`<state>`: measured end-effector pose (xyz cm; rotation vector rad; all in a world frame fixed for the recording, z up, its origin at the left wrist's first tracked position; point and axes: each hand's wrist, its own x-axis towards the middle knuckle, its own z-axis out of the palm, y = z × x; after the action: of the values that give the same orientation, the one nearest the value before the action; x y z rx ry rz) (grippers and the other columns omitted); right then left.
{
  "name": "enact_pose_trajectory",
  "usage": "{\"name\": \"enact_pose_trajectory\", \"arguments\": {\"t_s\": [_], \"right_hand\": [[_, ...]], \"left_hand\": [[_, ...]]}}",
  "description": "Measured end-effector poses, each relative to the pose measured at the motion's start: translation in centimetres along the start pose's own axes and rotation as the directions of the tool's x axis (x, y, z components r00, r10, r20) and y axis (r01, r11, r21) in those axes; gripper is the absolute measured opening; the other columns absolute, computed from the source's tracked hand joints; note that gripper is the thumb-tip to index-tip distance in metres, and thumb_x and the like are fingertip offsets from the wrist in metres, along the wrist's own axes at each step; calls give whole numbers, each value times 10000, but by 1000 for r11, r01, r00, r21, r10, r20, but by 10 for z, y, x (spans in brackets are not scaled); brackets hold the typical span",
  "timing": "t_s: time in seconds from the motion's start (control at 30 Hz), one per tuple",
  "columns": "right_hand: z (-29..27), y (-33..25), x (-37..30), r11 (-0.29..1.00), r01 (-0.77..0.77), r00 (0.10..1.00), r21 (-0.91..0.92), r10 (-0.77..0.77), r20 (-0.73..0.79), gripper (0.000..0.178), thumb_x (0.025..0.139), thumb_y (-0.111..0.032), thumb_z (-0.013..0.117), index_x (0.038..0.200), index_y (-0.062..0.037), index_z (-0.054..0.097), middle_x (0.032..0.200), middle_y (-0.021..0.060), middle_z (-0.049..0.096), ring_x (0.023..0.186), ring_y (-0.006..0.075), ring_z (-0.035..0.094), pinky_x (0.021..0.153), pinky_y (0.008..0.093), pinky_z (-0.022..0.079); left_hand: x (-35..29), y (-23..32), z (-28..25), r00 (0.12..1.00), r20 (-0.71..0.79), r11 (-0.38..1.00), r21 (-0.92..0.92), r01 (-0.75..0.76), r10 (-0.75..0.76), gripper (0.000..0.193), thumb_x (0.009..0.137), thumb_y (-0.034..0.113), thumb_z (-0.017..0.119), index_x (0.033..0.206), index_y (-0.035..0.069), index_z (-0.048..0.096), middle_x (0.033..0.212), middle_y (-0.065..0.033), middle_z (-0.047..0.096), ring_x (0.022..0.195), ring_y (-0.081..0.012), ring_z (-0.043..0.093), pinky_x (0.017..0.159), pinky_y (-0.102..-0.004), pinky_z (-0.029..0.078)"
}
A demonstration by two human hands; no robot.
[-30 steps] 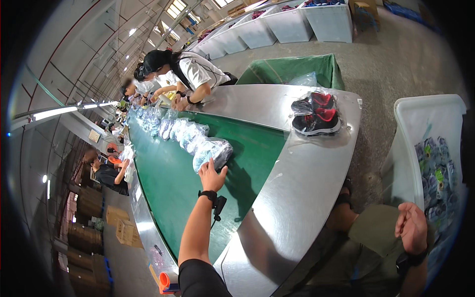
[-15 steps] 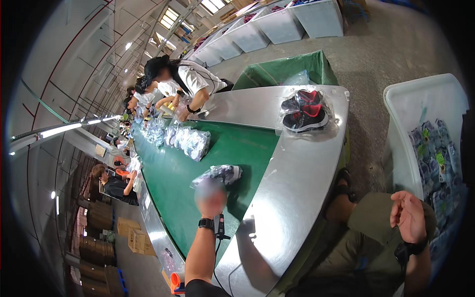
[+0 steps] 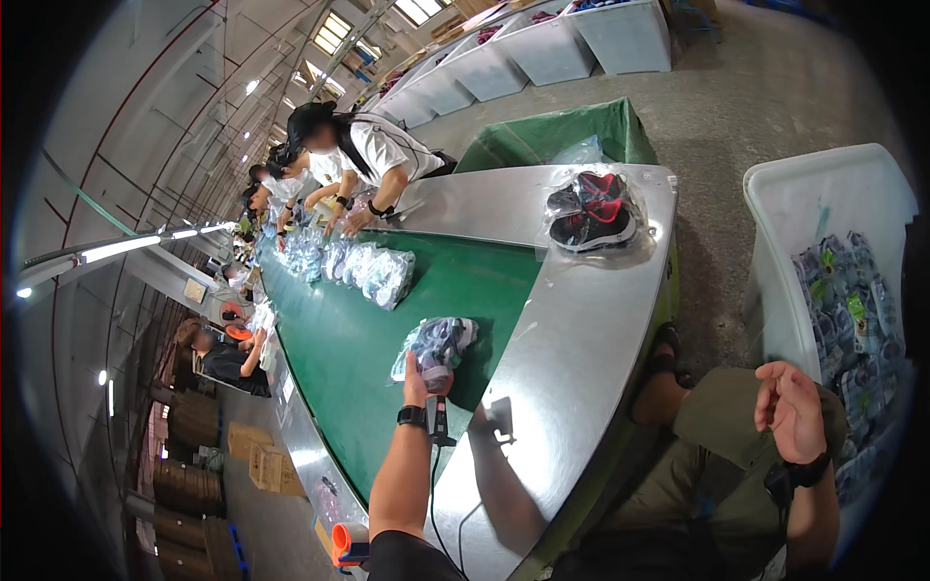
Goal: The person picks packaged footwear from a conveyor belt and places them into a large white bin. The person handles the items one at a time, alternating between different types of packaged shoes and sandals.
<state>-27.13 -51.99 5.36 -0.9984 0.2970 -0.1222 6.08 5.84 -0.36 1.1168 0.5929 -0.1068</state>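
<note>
1. Nearest us on the right is our right hand (image 3: pixel 794 414), above the lap, its fingers loosely curled and holding nothing.
2. At near left, an orange tube (image 3: pixel 344 544) sits by the belt's end.
3. Our left hand (image 3: pixel 418 393) reaches over the near end of the green belt (image 3: pixel 339 378), its thumb against a bag of shoes (image 3: pixel 436 341). Its other fingers are partly hidden, so we cannot tell whether they clamp the bag.
4. That bag is over the belt's near part, close to the steel rim (image 3: pixel 572 387); we cannot tell whether it rests or is lifted.
5. On our right stands a white tub (image 3: pixel 765 281) with bagged goods (image 3: pixel 852 310) inside.
6. Farther along the rim lie black-and-red shoes (image 3: pixel 591 213) in clear wrap.
7. Beyond our bag, well apart from it, a row of bags (image 3: pixel 368 274) runs up the belt.
8. Farther still, we see a co-worker in white (image 3: pixel 387 150) leaning over the belt, a green bin (image 3: pixel 552 136) to the right, and white bins (image 3: pixel 572 58) behind.
</note>
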Motion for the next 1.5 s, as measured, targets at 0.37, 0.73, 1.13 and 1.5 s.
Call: {"name": "enact_pose_trajectory", "arguments": {"t_s": [0.37, 0.73, 1.13, 1.5], "right_hand": [[1, -4, -1, 999, -40, 999, -35, 41, 10, 355, 1016, -313, 556, 1205, -16, 599, 863, 44, 625, 740, 134, 610, 634, 277, 490], [-2, -7, -9, 987, -154, 969, -54, 162, 184, 432, 1030, -319, 579, 1335, -13, 564, 1040, 79, 699, 920, 155, 683, 751, 287, 546], [-3, 4, -9, 987, -130, 928, -96, 155, 340, 575, 1061, -395, 518, 1489, -15, 461, 1225, 2, 633, 1036, 64, 573, 859, 237, 462], [0, 3, -6, 998, -47, 969, -32, 53, 242, 515, 1066, -340, 516, 1459, -9, 480, 1252, -3, 606, 1083, 60, 526, 927, 244, 406]], "left_hand": [[-135, -19, 97, 914, 389, 983, -174, -53, 118, 628, 929, 603, 627, 1314, 109, 584, 1218, -88, 671, 1065, -267, 648, 904, -431, 546], [-222, -101, 119, 676, 718, 981, 51, 187, -166, 561, 936, 486, 643, 1323, 83, 594, 1244, -132, 669, 1087, -330, 672, 923, -504, 569], [-270, -167, 156, 447, 820, 920, 393, 17, -358, 872, 868, 486, 715, 1497, -7, 367, 1372, -206, 571, 1194, -353, 635, 1008, -476, 542], [-280, -171, 172, 457, 797, 907, 419, 50, -394, 906, 846, 513, 732, 1505, 11, 365, 1373, -204, 570, 1208, -365, 622, 1027, -505, 521]]}}
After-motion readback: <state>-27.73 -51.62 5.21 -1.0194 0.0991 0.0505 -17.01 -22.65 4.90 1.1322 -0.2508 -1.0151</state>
